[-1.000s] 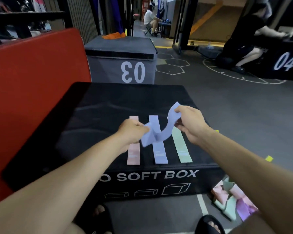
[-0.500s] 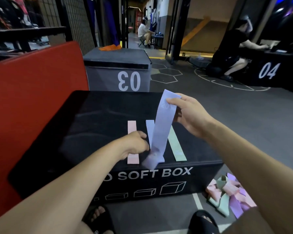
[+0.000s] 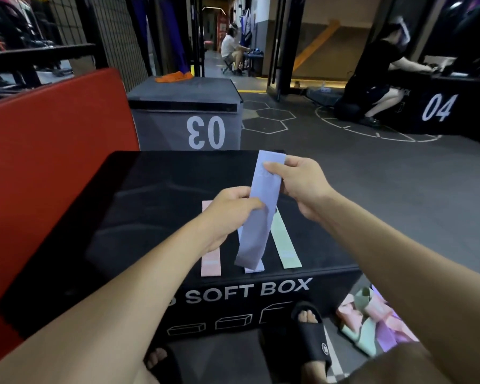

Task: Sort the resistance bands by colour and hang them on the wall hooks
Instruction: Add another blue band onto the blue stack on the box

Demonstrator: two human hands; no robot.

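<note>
Head view: both hands' fingers pinch a flat lilac fabric band [image 3: 257,217] — left hand [image 3: 227,214], right hand [image 3: 297,184].

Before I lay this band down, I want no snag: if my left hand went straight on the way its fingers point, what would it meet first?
The left hand already pinches the held purple band; pushing on rightward, it would probably meet the right hand next. Depth between the hands is unclear.

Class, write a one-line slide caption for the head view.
Both hands hold a lilac band above sorted bands on the soft box.
</note>
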